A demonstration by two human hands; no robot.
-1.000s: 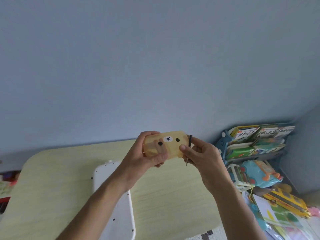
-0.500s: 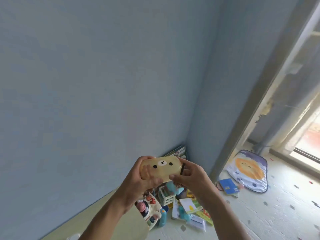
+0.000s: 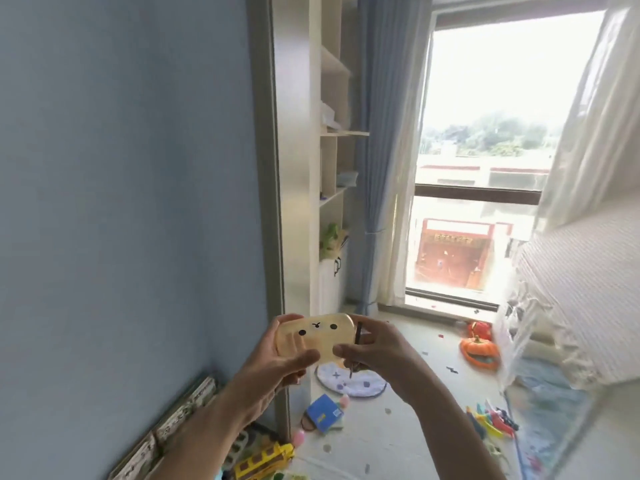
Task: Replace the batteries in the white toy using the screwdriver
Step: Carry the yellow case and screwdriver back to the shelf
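Observation:
A small yellow case with a bear face (image 3: 317, 336) is held up in front of me between both hands. My left hand (image 3: 277, 362) grips its left end, thumb across the front. My right hand (image 3: 375, 351) holds its right end and also pinches a thin dark screwdriver (image 3: 356, 344), which stands roughly upright with its metal tip pointing down. The white toy and the table are out of view.
A blue wall fills the left. Ahead are a shelf unit (image 3: 332, 168), blue curtains and a bright window (image 3: 485, 150). The floor holds a round mat (image 3: 349, 381), a blue book (image 3: 323, 412), an orange pumpkin toy (image 3: 479, 351), a yellow bus (image 3: 263, 462) and scattered toys. A bed (image 3: 585, 299) is right.
My view has swung right, away from the table and the white toy toward the window. Both hands keep the same hold on the yellow case and the screwdriver.

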